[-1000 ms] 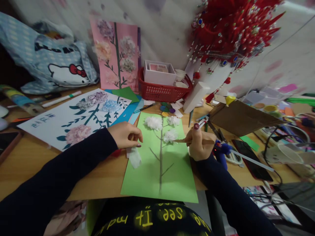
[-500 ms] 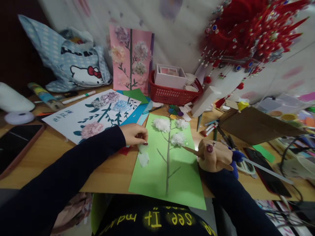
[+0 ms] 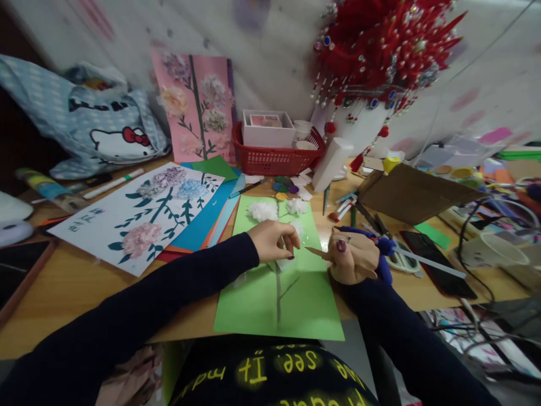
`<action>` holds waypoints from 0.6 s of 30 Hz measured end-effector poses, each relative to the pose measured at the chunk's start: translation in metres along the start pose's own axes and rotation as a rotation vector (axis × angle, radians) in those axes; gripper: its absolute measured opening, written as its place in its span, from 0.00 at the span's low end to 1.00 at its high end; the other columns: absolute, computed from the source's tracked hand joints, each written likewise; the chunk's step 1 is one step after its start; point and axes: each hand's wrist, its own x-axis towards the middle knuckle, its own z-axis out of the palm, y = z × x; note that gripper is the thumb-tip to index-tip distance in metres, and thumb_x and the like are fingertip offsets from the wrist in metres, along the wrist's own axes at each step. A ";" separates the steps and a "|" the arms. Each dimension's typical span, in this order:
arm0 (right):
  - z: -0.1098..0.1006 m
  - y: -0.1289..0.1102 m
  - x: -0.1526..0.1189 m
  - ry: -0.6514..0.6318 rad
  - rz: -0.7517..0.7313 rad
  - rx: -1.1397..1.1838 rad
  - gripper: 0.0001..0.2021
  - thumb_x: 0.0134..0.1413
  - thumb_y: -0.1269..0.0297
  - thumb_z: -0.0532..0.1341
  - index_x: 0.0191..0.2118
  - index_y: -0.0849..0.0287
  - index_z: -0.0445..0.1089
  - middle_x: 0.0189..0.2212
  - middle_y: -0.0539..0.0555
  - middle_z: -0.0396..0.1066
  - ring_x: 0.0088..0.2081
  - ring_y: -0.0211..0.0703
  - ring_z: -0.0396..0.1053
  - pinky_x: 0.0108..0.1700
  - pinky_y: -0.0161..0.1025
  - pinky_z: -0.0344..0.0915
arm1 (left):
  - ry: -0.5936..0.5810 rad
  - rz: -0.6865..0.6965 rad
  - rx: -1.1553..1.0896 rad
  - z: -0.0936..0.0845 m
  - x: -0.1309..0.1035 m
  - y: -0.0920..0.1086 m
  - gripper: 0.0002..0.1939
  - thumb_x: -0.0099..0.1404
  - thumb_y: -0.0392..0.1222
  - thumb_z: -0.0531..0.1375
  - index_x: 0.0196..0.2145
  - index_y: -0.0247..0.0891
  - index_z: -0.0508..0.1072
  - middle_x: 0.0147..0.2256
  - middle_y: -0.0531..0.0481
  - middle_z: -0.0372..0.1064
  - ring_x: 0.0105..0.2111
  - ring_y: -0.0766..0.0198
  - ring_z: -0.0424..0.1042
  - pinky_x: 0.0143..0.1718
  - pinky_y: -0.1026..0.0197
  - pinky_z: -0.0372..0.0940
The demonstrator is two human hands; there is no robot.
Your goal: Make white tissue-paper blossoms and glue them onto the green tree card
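Observation:
A green sheet of paper (image 3: 249, 307) lies before me, with a grey-brown drawn stem and fluffy white paper flowers (image 3: 262, 211) near its top. My left hand (image 3: 274, 239) is over the sheet's middle, fingertips pinched on a thin white tissue piece (image 3: 287, 263), and it partly hides the flowers. At the sheet's right edge, my right hand (image 3: 354, 256) is closed round a blue glue gun (image 3: 384, 269) with a pale glue stick (image 3: 431, 262) sticking out behind. The same hand grips a pointed brown stick (image 3: 318, 253), its tip toward the left hand.
A white flower picture (image 3: 97, 237) lies left on coloured sheets. Behind stand a pink flower picture (image 3: 171, 113), a red basket (image 3: 274, 162) and a white bottle (image 3: 332, 163). Scissors (image 3: 406, 256), a dark phone (image 3: 439, 270) and a brown board (image 3: 414, 189) lie right.
My left hand has moved right from the sheet's left edge to its middle, carrying a tissue piece. My right hand keeps hold of the glue gun and stick. The camera view has shifted.

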 end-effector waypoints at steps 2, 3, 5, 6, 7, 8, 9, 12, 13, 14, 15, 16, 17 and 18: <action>0.000 0.005 0.000 0.012 0.016 0.006 0.27 0.64 0.63 0.44 0.13 0.57 0.58 0.10 0.49 0.57 0.14 0.34 0.56 0.19 0.36 0.52 | 0.065 -0.009 0.040 0.005 0.010 -0.003 0.10 0.47 0.27 0.63 0.30 0.35 0.72 0.24 0.52 0.73 0.22 0.70 0.67 0.26 0.65 0.63; 0.000 0.007 0.001 0.046 0.027 0.017 0.26 0.64 0.64 0.45 0.14 0.58 0.60 0.11 0.49 0.58 0.14 0.33 0.56 0.19 0.36 0.52 | 0.098 -0.021 0.052 0.005 0.013 -0.004 0.10 0.47 0.28 0.63 0.29 0.34 0.72 0.25 0.52 0.74 0.21 0.70 0.66 0.26 0.66 0.63; 0.003 0.009 0.002 0.066 0.050 0.026 0.25 0.64 0.66 0.46 0.14 0.59 0.62 0.11 0.49 0.59 0.14 0.33 0.57 0.19 0.35 0.52 | 0.156 -0.040 0.063 0.004 0.015 -0.006 0.10 0.46 0.29 0.64 0.29 0.34 0.72 0.25 0.52 0.74 0.20 0.71 0.63 0.24 0.66 0.61; 0.004 0.009 0.003 0.075 0.055 0.028 0.25 0.64 0.66 0.46 0.14 0.59 0.62 0.11 0.48 0.59 0.14 0.32 0.57 0.19 0.34 0.52 | 0.175 -0.044 0.062 0.004 0.015 -0.006 0.09 0.46 0.30 0.64 0.29 0.34 0.72 0.25 0.51 0.74 0.20 0.72 0.62 0.24 0.67 0.60; 0.005 0.009 0.004 0.075 0.055 0.029 0.25 0.64 0.66 0.46 0.14 0.59 0.63 0.10 0.48 0.59 0.13 0.32 0.57 0.19 0.34 0.52 | 0.187 -0.045 0.056 0.003 0.015 -0.006 0.09 0.47 0.30 0.64 0.29 0.34 0.72 0.26 0.51 0.74 0.20 0.72 0.61 0.24 0.67 0.60; 0.006 0.008 0.005 0.071 0.051 0.027 0.25 0.64 0.66 0.46 0.14 0.59 0.63 0.10 0.48 0.59 0.13 0.32 0.56 0.19 0.34 0.52 | 0.190 -0.043 0.045 0.003 0.015 -0.005 0.09 0.47 0.31 0.64 0.30 0.34 0.72 0.26 0.51 0.74 0.19 0.72 0.61 0.23 0.67 0.59; 0.006 0.008 0.006 0.060 0.047 0.018 0.26 0.64 0.66 0.46 0.14 0.59 0.63 0.10 0.48 0.59 0.13 0.32 0.56 0.19 0.33 0.52 | 0.184 -0.040 0.037 0.004 0.015 -0.005 0.09 0.47 0.32 0.65 0.30 0.34 0.72 0.26 0.51 0.74 0.19 0.72 0.61 0.23 0.67 0.59; 0.007 0.008 0.010 0.018 0.054 -0.030 0.26 0.64 0.65 0.45 0.15 0.59 0.63 0.11 0.49 0.61 0.14 0.32 0.58 0.19 0.33 0.53 | 0.141 -0.024 0.088 0.009 0.016 -0.004 0.08 0.47 0.33 0.65 0.28 0.35 0.73 0.26 0.52 0.74 0.20 0.72 0.59 0.24 0.67 0.59; 0.008 0.008 0.010 0.017 0.055 -0.042 0.26 0.64 0.65 0.45 0.15 0.59 0.63 0.11 0.50 0.63 0.14 0.32 0.59 0.20 0.32 0.54 | 0.137 -0.009 0.137 0.011 0.016 -0.004 0.06 0.47 0.32 0.65 0.27 0.35 0.73 0.26 0.53 0.73 0.21 0.72 0.59 0.25 0.66 0.59; 0.008 0.008 0.010 0.022 0.055 -0.051 0.25 0.64 0.65 0.45 0.15 0.60 0.63 0.12 0.50 0.64 0.14 0.32 0.59 0.20 0.32 0.54 | 0.143 0.011 0.195 0.012 0.017 -0.003 0.05 0.48 0.32 0.64 0.26 0.36 0.73 0.25 0.54 0.73 0.22 0.71 0.59 0.27 0.66 0.59; 0.009 0.009 0.010 0.026 0.055 -0.058 0.25 0.64 0.66 0.45 0.16 0.60 0.63 0.12 0.51 0.64 0.14 0.32 0.60 0.20 0.32 0.54 | 0.157 0.033 0.255 0.013 0.018 -0.004 0.05 0.48 0.31 0.64 0.25 0.37 0.73 0.25 0.55 0.72 0.23 0.70 0.60 0.28 0.65 0.60; 0.009 0.009 0.010 0.035 0.055 -0.065 0.25 0.63 0.67 0.46 0.16 0.60 0.63 0.12 0.51 0.65 0.14 0.32 0.60 0.20 0.32 0.54 | 0.174 0.053 0.311 0.014 0.020 -0.004 0.05 0.48 0.31 0.64 0.24 0.38 0.73 0.24 0.55 0.72 0.24 0.69 0.61 0.30 0.65 0.60; 0.008 0.009 0.010 0.045 0.056 -0.072 0.24 0.63 0.67 0.46 0.15 0.60 0.63 0.12 0.51 0.65 0.14 0.32 0.60 0.20 0.32 0.53 | 0.194 0.070 0.361 0.015 0.021 -0.004 0.05 0.49 0.31 0.63 0.24 0.39 0.74 0.24 0.55 0.71 0.25 0.67 0.62 0.31 0.64 0.60; 0.008 0.009 0.009 0.058 0.058 -0.079 0.24 0.63 0.68 0.46 0.15 0.60 0.63 0.12 0.51 0.64 0.14 0.32 0.59 0.20 0.32 0.52 | 0.216 0.079 0.400 0.015 0.022 -0.004 0.05 0.49 0.31 0.63 0.23 0.39 0.74 0.24 0.55 0.70 0.26 0.66 0.63 0.32 0.63 0.60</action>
